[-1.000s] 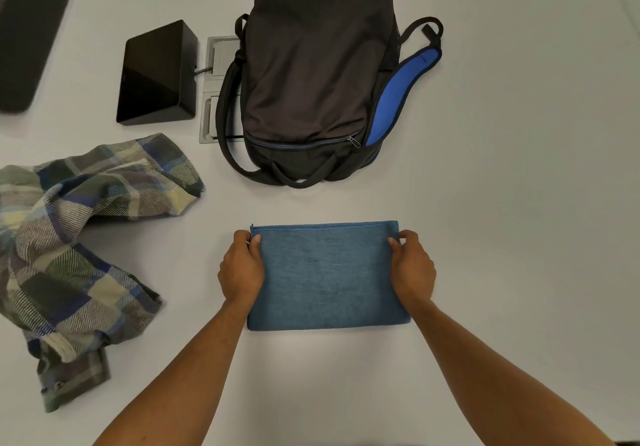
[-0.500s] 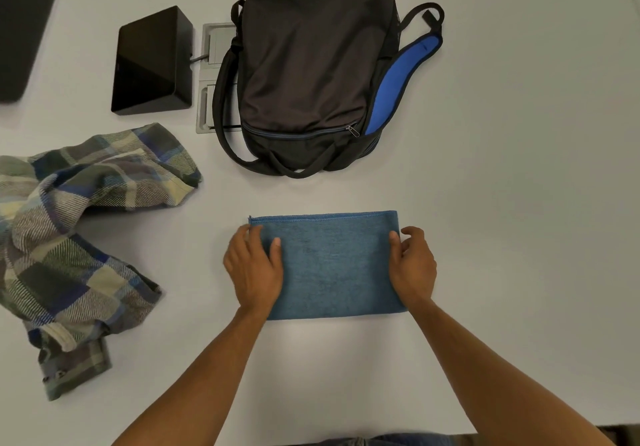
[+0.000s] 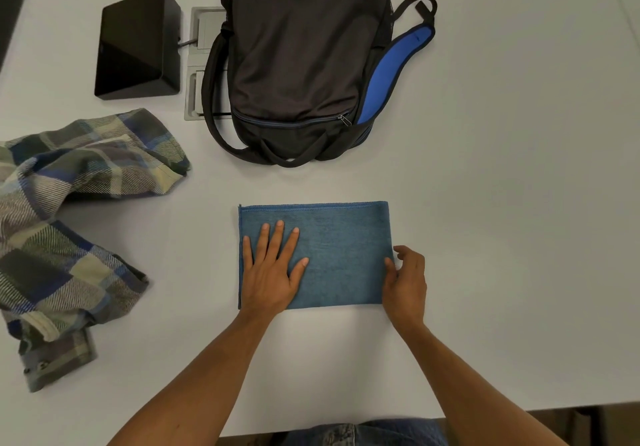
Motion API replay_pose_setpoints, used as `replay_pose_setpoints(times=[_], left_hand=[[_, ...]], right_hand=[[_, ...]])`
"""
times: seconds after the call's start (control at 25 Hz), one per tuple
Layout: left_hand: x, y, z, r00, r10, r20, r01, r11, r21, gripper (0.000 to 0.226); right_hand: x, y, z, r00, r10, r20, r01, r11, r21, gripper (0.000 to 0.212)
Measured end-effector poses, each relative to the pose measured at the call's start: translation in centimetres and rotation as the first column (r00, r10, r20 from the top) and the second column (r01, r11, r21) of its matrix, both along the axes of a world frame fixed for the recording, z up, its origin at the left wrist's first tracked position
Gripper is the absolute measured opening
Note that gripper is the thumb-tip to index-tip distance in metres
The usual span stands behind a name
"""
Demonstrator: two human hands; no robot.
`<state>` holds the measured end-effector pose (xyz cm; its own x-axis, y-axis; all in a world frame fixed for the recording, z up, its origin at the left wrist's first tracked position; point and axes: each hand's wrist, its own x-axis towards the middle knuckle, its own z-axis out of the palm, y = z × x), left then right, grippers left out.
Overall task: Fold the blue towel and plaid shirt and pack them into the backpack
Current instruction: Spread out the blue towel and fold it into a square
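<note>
- The person's left hand point(image 3: 272, 272), which half a second ago had its fingers curled over the left edge of the folded blue terry towel point(image 3: 341, 248), now lies flat on the towel's left half, fingers straight and spread, palm pressing the cloth down.
- The right hand point(image 3: 405, 281) has slipped nearer along the towel's right edge; thumb on top and fingers curled beside the edge, it appears to pinch the cloth there.
- The view has shifted: the backpack now runs off the far edge of the picture, and a strip of denim shows at the near edge.
- The towel is a neat rectangle, stitched hem along its far side, lying flat at the centre of the white table point(image 3: 519, 203), just near of the backpack and apart from it.
- The black fabric backpack point(image 3: 304, 64) lies flat, its front zip closed, a blue-lined shoulder strap curving out on the right.
- The crumpled plaid flannel shirt point(image 3: 69, 223) in green, blue and cream lies unfolded at the left, well apart from the towel.
- Count: one towel, one shirt, one backpack, two hands, one glossy black box point(image 3: 136, 43) far left beside a grey metal floor-style socket plate point(image 3: 201, 64).
</note>
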<state>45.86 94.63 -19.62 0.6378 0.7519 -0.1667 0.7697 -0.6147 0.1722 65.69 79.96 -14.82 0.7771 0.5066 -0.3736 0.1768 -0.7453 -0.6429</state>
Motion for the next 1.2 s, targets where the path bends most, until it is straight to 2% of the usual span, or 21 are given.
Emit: replay_pose_setpoints(times=[0.2, 0.32, 0.48, 0.6, 0.72, 0.84, 0.92, 1.0, 1.08, 1.2], left_hand=[[0.0, 0.1, 0.2, 1.000, 0.003, -0.018, -0.003, 1.000, -0.006, 0.065], [0.0, 0.0, 0.3, 1.000, 0.000, -0.015, 0.000, 1.000, -0.004, 0.065], [0.0, 0.1, 0.3, 1.000, -0.003, -0.004, 0.003, 1.000, 0.000, 0.065], [0.0, 0.0, 0.3, 1.000, -0.008, -0.022, 0.008, 1.000, 0.013, 0.066], [0.0, 0.1, 0.2, 0.999, -0.012, -0.033, 0.012, 1.000, 0.016, 0.066], [0.0, 0.1, 0.2, 0.999, -0.021, -0.047, 0.022, 1.000, 0.016, 0.064], [0.0, 0.1, 0.2, 0.999, -0.028, -0.047, 0.028, 0.999, 0.017, 0.065], [0.0, 0.1, 0.2, 0.998, -0.030, -0.049, 0.031, 0.999, 0.018, 0.066], [0.0, 0.1, 0.2, 0.999, -0.027, -0.045, 0.028, 0.999, 0.020, 0.066], [0.1, 0.1, 0.4, 0.999, -0.022, -0.034, 0.022, 1.000, 0.021, 0.068]], right_hand=[[0.5, 0.0, -1.3, 0.987, 0.150, 0.051, -0.143, 0.982, -0.121, 0.029], [0.5, 0.1, -1.4, 0.985, 0.168, 0.038, -0.159, 0.973, -0.168, 0.029], [0.5, 0.1, -0.8, 0.964, 0.153, 0.218, -0.123, 0.982, -0.146, 0.035], [-0.2, 1.3, -0.2, 0.884, 0.147, 0.445, -0.184, 0.982, 0.041, 0.029], [-2.9, 4.5, 0.0, 0.795, 0.358, 0.490, -0.431, 0.901, 0.040, 0.036], [-5.8, 7.1, -1.6, 0.640, 0.659, 0.395, -0.704, 0.709, -0.043, 0.054], [-6.0, 7.9, -3.0, 0.510, 0.765, 0.394, -0.790, 0.598, -0.138, 0.060], [-5.0, 7.9, -4.0, 0.429, 0.819, 0.380, -0.811, 0.535, -0.237, 0.067], [-3.7, 7.6, -4.5, 0.398, 0.836, 0.379, -0.801, 0.517, -0.300, 0.071], [-2.3, 7.2, -4.7, 0.476, 0.798, 0.370, -0.733, 0.592, -0.334, 0.077]])
